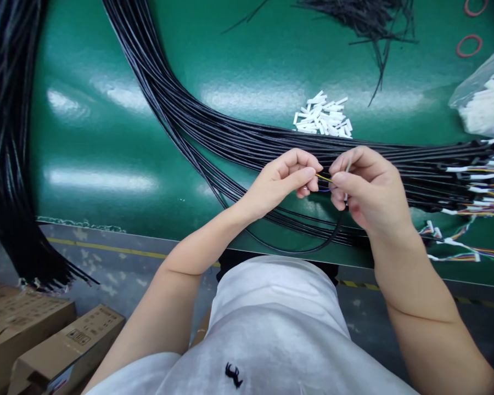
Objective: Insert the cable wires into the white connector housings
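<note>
- Green and glossy, the worktop point(107, 137) fills most of the view, with a grey floor point(119, 263) marked by a yellow line below its near edge.
- Both hands meet above the worktop's near part, in front of the person's white shirt point(271, 329).
- The left hand point(286, 181) has its fingers curled, thumb and forefinger pressed together on thin coloured wires point(323, 178), of which a yellow strand shows between the two hands.
- The right hand point(364, 186) is also curled shut, its thumb and fingertips pinching the same wires from the other side; whether a small white part sits in this grip cannot be told.
- A single black cable point(313, 249) loops down from under the right hand and curves back toward the worktop's edge.
- Just behind the hands a thick bundle of black cables point(181, 109) sweeps from the top of the view across to the right, where its ends point(486, 181) show white connectors and coloured wires.
- A small heap of white connector housings point(323, 118) lies on the worktop beyond the bundle, near the hands.
- At the far right a clear bag point(483, 93) holds more white parts, with two red rings point(469, 45) beyond it.
- Another mass of black cables point(8, 137) hangs off the left edge, over cardboard boxes point(45, 340) on the floor.
</note>
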Motion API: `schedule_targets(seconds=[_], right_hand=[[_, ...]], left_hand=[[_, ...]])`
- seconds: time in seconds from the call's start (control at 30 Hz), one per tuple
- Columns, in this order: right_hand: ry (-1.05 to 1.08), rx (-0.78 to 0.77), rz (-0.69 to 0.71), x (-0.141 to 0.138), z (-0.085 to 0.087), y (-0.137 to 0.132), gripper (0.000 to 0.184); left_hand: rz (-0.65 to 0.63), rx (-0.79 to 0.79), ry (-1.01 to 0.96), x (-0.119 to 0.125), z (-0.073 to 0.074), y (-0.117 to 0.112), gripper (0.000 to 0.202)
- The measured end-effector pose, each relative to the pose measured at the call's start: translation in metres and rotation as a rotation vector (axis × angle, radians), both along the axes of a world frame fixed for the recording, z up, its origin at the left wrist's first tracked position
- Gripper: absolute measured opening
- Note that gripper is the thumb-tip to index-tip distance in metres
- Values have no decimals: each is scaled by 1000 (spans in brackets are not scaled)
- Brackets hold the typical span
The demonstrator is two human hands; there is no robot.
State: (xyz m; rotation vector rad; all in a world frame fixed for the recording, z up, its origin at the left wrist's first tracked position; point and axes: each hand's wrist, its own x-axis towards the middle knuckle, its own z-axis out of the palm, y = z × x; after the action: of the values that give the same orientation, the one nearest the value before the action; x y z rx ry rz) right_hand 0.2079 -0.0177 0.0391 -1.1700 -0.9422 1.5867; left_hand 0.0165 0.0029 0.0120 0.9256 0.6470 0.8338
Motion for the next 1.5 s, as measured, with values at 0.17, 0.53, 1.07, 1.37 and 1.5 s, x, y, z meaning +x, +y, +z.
schedule_targets(seconds=[0.17,0.53,1.07,1.37,1.5], right_hand=[[-416,269,4,-1,-7,-8,13],[-649,461,-23,-8,-2,-15,15],[-193,208,-77,-2,-7,-13,12],[-449,293,-24,-5,1,-14,17],[-489,363,20,-3,3,-13,18]], left_hand=[[22,118,100,0,-2,-2,43],[88,306,209,1,-8,-7,38],[89,243,229,1,-4,-4,40],[61,206,171,1,-2,-4,40],[38,154,166,-1,-3,-1,42]])
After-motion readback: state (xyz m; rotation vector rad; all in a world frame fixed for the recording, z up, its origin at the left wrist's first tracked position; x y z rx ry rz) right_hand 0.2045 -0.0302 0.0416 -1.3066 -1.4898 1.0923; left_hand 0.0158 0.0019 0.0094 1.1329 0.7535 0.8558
